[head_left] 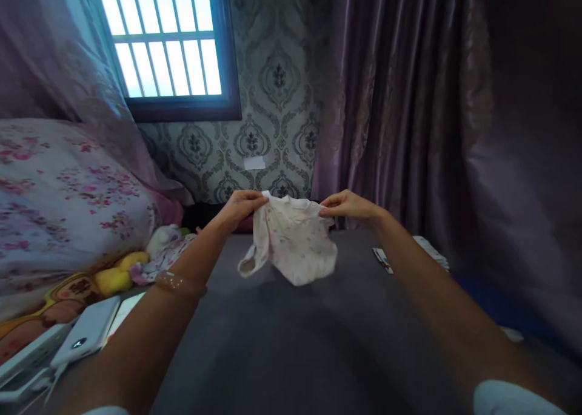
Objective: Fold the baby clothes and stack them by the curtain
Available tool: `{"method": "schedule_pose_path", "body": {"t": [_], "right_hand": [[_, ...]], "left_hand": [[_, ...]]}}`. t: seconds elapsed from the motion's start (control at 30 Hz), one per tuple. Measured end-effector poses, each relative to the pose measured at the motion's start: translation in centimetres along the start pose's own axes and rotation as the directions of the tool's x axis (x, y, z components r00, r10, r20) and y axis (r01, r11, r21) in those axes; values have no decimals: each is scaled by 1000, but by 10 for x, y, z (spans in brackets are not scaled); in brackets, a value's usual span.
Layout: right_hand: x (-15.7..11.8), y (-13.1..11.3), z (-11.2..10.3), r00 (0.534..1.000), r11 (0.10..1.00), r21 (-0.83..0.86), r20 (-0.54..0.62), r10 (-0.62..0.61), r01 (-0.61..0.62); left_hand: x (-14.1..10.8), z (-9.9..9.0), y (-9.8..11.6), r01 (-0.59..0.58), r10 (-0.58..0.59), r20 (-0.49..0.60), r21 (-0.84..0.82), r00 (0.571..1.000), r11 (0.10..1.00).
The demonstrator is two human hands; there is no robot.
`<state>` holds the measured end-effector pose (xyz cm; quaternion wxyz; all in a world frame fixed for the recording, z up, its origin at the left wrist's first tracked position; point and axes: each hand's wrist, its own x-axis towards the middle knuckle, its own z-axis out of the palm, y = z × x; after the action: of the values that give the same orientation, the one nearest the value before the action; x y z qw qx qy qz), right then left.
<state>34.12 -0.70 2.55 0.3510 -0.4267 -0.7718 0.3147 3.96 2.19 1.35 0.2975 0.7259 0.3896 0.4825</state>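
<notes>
A small white baby top with a faint pattern hangs above the grey bed surface, its collar upward. My left hand pinches it at the left shoulder, and one long sleeve dangles below that hand. At the opposite shoulder, my right hand grips the fabric between thumb and fingers. The lower part of the top is slightly blurred. A clear band circles my left forearm.
Left of my arms lie a white power bank, a power strip, a yellow plush toy and floral bedding. On the right are a small packet and folded white cloth.
</notes>
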Motion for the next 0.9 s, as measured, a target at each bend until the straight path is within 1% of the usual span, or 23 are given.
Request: {"method": "schedule_pose_path", "body": {"t": [0.07, 0.17, 0.27, 0.33, 0.47, 0.53, 0.63, 0.7, 0.77, 0.8, 0.83, 0.87, 0.9], "right_hand": [[5, 5, 0, 998, 999, 28, -55, -43, 45], [12, 15, 1, 988, 998, 14, -141, -55, 58], [15, 27, 2, 979, 995, 13, -175, -99, 103], [16, 33, 4, 972, 993, -13, -202, -121, 121], [17, 41, 8, 946, 987, -89, -285, -154, 134], [16, 42, 10, 929, 983, -124, -329, -169, 135], [9, 36, 8, 910, 984, -123, -380, -163, 125], [0, 27, 3, 913, 990, -44, -382, -142, 136], [-8, 17, -3, 930, 990, 48, -352, -104, 129], [-12, 14, -5, 944, 993, 56, -320, -79, 102], [-14, 11, -7, 957, 998, 32, -285, -50, 62], [-15, 10, -7, 968, 1000, -7, -251, -26, 25], [-14, 10, -6, 973, 999, -43, -230, -12, 2]], "left_hand": [[2, 1, -5, 21, -21, -8, -41, 1000, 999], [1, 3, -14, 89, -88, 23, -56, 996, 994], [-1, 7, -25, 127, -126, 20, -175, 992, 976], [-1, 9, -33, 154, -152, 25, -223, 988, 963], [2, 16, -42, 141, -149, -18, -240, 989, 961], [3, 20, -40, 136, -148, -33, -243, 988, 961], [2, 21, -27, 170, -188, -37, -279, 982, 945], [1, 17, -14, 167, -185, -20, -346, 983, 923], [0, 10, -2, 116, -123, 8, -400, 992, 909], [0, 7, 1, 98, -92, 35, -381, 995, 919], [-1, 5, 2, 91, -71, 74, -321, 995, 943], [-1, 5, 1, 89, -66, 104, -231, 992, 969], [0, 6, -1, 87, -72, 111, -137, 991, 987]]}}
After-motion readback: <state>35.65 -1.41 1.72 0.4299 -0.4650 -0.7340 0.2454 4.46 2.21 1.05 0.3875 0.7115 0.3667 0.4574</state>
